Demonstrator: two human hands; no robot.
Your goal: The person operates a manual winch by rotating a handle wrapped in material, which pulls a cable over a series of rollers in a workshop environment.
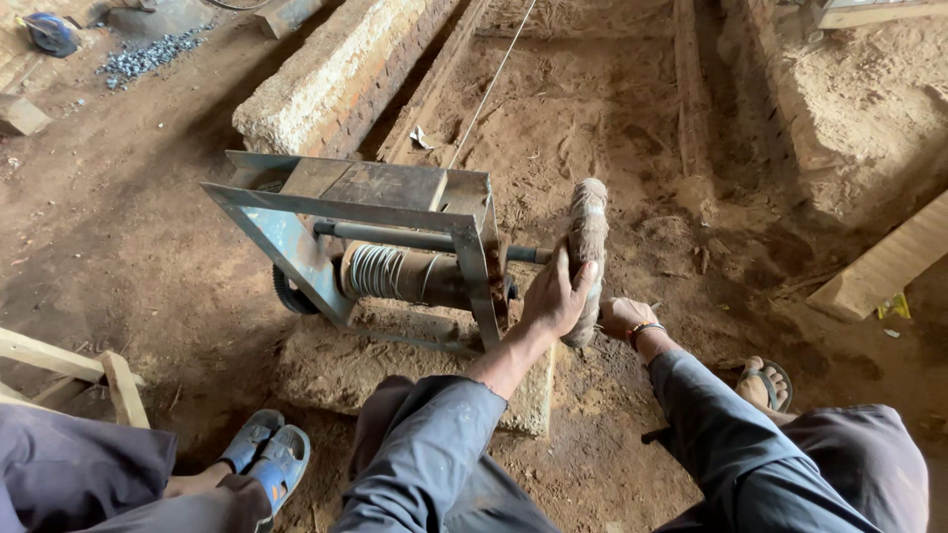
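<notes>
At the far left edge of the view, another person's feet in blue sandals (269,452) rest on the dirt floor (118,247), beside a pale wooden frame (109,380). Just right of them, a winch of grey angle-iron (296,212) sits on a flat stone block (326,365). Inside the frame, a drum (395,274) carries a few turns of thin wire, and one strand of wire (489,89) runs up and away over the ground towards the top of the view. The frame looks heavy and stiff, so you can judge it will stay put while you work. Right of the frame, on the end of the axle, stands the hand wheel (588,237), upright, its rim wrapped in worn, fibrous cloth or rope. That wrapping looks soft and grippy rather than slick, and the rim is the place to take hold. Your left hand (555,296) is pressed on the near side of the rim, fingers spread and curled over it, grasping it. Your right hand (624,318), with a beaded band at the wrist, sits at the wheel's lower edge; its fingers are hidden behind the rim, so you cannot tell whether they are clenched. Further right, your right foot in a sandal (765,383) rests on the dirt, and a pale plank (889,262) lies beyond
</notes>
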